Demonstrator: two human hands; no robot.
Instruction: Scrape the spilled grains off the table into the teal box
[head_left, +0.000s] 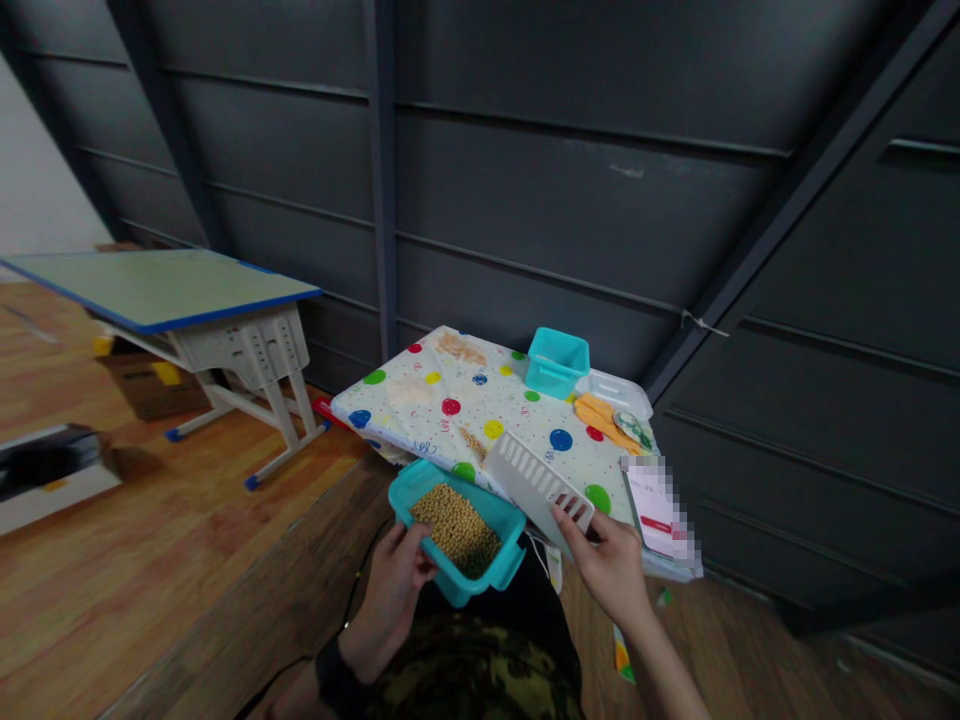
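Note:
My left hand (391,590) grips the near side of a teal plastic tub (504,568) filled with tan beans (456,527), held at the near edge of a small table. My right hand (609,565) pinches the lower corner of a white slotted tray (534,480) that tilts up beside the tub and leans toward it. Both are held in front of the table covered with a polka-dot cloth (457,395).
A second, empty teal tub (556,362) stands at the table's far side beside a white tray (622,392) with an orange cloth. A phone (654,510) lies at the right corner. A green-topped desk (161,290) stands left on the wooden floor; a dark panelled wall is behind.

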